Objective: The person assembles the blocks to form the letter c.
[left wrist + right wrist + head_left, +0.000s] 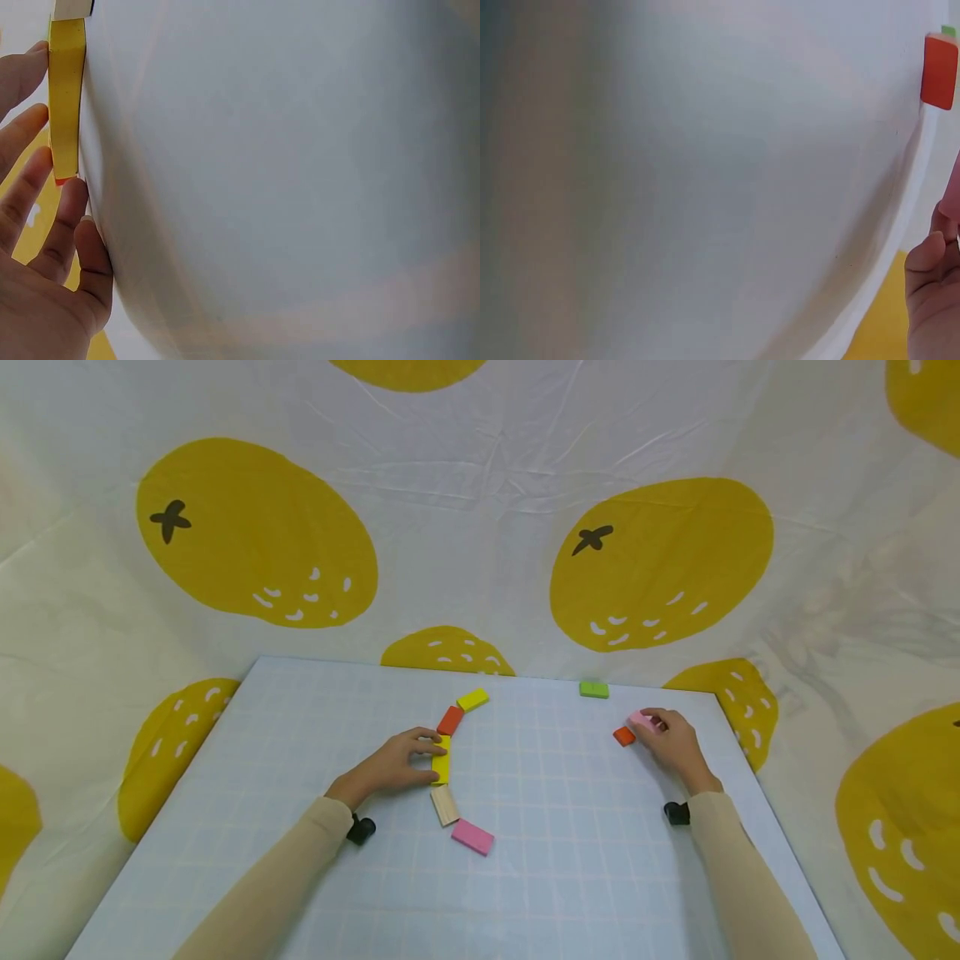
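Observation:
Spread over a yellow block [441, 764], my left hand [397, 762] has its thumb near the block's close end and its fingers toward the far end. In the left wrist view the fingertips lie along one side of the yellow block [66, 97], fingers loosely bent. My right hand [672, 745] pinches a light pink block [642, 721] between thumb and fingers. Beside that block is a small red-orange block [624, 737]. In the right wrist view the pink block [952, 195] shows only partly at the edge, next to the fingers.
The yellow block belongs to a curved row with a red block [451, 720], a yellow-green block [473, 699], a plain wood block [445, 806] and a pink block [472, 837]. A green block [594, 690] lies near the back edge of the pale blue table [555, 893].

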The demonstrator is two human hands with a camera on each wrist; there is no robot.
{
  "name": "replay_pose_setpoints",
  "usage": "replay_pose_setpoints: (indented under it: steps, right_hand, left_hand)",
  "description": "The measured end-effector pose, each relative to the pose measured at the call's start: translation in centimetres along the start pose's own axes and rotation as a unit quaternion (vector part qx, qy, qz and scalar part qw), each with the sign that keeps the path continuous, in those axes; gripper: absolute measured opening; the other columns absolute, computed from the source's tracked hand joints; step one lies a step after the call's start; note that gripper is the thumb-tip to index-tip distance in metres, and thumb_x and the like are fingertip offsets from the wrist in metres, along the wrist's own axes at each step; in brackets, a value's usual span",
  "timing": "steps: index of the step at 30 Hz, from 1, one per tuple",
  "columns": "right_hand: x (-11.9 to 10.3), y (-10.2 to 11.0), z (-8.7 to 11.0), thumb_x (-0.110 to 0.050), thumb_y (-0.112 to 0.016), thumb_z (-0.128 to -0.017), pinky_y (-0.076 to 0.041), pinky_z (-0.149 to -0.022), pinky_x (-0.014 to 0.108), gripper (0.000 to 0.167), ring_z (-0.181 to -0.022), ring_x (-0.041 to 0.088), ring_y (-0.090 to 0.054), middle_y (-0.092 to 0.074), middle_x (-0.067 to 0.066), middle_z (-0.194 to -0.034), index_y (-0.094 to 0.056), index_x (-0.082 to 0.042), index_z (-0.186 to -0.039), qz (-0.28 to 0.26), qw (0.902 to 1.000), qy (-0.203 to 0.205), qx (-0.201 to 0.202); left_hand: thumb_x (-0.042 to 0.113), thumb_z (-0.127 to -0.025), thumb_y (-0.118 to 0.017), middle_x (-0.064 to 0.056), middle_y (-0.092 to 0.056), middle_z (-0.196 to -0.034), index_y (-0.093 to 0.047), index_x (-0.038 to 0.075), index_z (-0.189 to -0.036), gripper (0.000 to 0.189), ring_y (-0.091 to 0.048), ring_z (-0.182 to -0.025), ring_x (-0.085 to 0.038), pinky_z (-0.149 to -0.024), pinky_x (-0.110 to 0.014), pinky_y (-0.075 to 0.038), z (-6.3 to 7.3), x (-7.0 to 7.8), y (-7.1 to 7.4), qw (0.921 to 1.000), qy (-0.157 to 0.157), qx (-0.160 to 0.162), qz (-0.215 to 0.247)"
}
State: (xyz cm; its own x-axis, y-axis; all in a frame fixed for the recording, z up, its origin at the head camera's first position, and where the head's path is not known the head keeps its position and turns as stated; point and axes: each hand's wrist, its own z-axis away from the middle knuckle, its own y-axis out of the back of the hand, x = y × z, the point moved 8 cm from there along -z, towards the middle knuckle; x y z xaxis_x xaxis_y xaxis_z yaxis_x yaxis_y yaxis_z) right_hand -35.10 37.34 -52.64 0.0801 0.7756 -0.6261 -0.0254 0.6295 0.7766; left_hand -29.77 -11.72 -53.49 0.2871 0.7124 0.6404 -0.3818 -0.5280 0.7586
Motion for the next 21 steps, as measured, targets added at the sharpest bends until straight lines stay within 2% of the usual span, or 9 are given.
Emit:
replay_pose_setpoints:
  steps: [6, 14, 21]
  right_hand:
    - [-0.5, -0.1, 1.1, -0.056, -0.060, -0.099, -0.046, -0.098, 0.052, 0.066, -0.114, 0.037, -0.047, -0.053, 0.023, -0.128, -0.056, -0.006, -0.141, -0.002, 0.9996, 0.019, 0.020]
    - [-1.1, -0.4, 2.3, -0.053, -0.063, -0.099, -0.046, -0.091, 0.043, 0.061, -0.111, 0.034, -0.048, -0.054, 0.019, -0.123, -0.057, -0.008, -0.140, -0.003, 0.9994, 0.028, 0.019]
    - [-2.1, -0.4, 4.2, -0.041, -0.068, -0.099, -0.046, -0.090, 0.039, 0.051, -0.107, 0.030, -0.051, -0.059, 0.019, -0.121, -0.060, -0.004, -0.134, -0.005, 0.9978, 0.056, 0.035]
  left_hand:
    - [0.030, -0.089, -0.081, -0.003, -0.055, -0.147, -0.073, 0.019, -0.129, 0.042, -0.048, -0.139, -0.031, -0.117, -0.056, -0.041, 0.2, 0.3, 0.2, 1.0000, -0.008, 0.002, 0.001]
    - [0.030, -0.090, -0.081, -0.003, -0.055, -0.147, -0.073, 0.019, -0.129, 0.042, -0.048, -0.139, -0.031, -0.117, -0.056, -0.041, 0.3, 0.3, 0.2, 0.9999, -0.010, 0.002, 0.003]
    - [0.030, -0.090, -0.081, -0.003, -0.054, -0.148, -0.073, 0.019, -0.130, 0.042, -0.048, -0.140, -0.031, -0.117, -0.057, -0.041, 0.3, 0.4, 0.2, 1.0000, -0.006, 0.001, 0.004]
